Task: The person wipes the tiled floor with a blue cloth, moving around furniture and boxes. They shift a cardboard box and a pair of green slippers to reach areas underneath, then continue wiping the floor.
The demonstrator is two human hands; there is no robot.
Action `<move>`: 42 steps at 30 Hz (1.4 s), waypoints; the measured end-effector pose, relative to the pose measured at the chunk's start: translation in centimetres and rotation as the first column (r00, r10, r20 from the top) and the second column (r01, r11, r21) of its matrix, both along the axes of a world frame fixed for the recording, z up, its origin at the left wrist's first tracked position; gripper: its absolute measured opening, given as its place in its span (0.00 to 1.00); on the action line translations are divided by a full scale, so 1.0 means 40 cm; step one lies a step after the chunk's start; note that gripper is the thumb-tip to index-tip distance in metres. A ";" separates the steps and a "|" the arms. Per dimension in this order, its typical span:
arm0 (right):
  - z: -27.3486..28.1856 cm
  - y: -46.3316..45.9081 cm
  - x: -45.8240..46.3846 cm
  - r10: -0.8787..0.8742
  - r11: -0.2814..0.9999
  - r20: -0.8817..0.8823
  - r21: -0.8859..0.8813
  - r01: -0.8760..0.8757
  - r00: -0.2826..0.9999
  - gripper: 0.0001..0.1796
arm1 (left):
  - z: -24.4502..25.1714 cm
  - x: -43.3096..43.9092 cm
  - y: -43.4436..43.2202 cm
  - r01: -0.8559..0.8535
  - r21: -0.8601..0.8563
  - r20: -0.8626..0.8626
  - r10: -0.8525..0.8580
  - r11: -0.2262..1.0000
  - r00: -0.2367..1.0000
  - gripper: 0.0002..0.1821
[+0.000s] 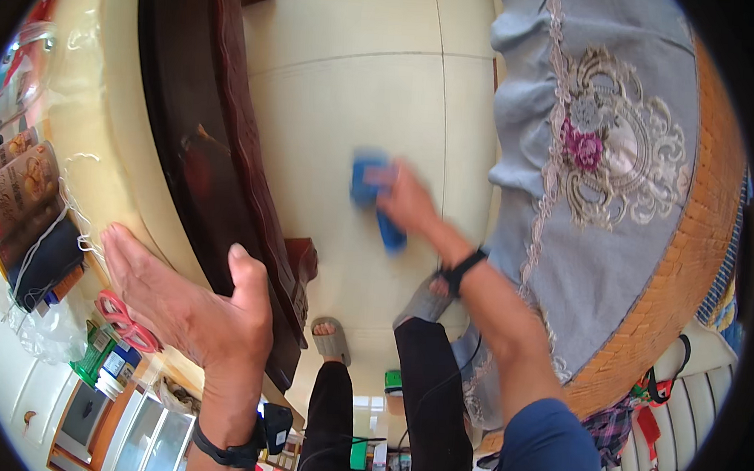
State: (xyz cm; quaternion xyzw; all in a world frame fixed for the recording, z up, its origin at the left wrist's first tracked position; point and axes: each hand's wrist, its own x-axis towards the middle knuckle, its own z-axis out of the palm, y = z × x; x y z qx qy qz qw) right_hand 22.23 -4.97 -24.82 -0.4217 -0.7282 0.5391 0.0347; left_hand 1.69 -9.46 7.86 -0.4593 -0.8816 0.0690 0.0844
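My left hand (pixel 191 312) rests against the edge of the cream-covered table (pixel 110 145), thumb spread from the fingers and nothing in its grip. Close by its wrist side lies a pair of scissors with red handles (pixel 128 321). Over the tiled floor, my right hand (pixel 411 202) grips a blue item (pixel 362 187). Motion blurs both, so I cannot tell what the blue item is; part of it hangs below the hand.
Dark carved wood (pixel 185 117) runs along the table's side. At right stands a seat with a grey embroidered cover (pixel 625 261) and woven mat (pixel 661 301). Packets (pixel 18 185), a plastic bag (pixel 52 333) and a white-and-blue bottle (pixel 117 369) are at left. My slippered feet (pixel 332 342) are on the floor.
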 end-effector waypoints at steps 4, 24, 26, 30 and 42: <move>-0.075 0.402 -0.045 -0.242 0.825 0.144 0.551 0.125 0.959 0.28 | -0.010 -0.003 -0.010 0.030 -0.019 -0.038 -0.031 0.999 0.999 0.56; 0.156 -0.314 0.147 -0.224 0.906 0.704 -0.104 0.410 0.674 0.25 | -0.055 -0.024 -0.012 0.031 0.153 -0.106 -0.014 0.988 0.994 0.57; 0.172 -0.220 0.088 -0.394 0.881 0.621 0.046 0.470 0.678 0.23 | -0.053 -0.022 -0.010 0.027 0.157 -0.095 -0.012 0.987 0.995 0.57; 0.055 -0.117 -0.074 -0.464 0.878 0.400 0.327 0.349 0.790 0.22 | -0.049 -0.031 -0.006 -0.022 0.127 -0.056 0.029 0.992 0.998 0.59; -0.112 -0.299 0.102 -0.515 0.857 0.552 0.353 0.376 0.656 0.21 | -0.036 -0.029 -0.002 0.038 0.136 -0.080 -0.027 0.990 0.996 0.59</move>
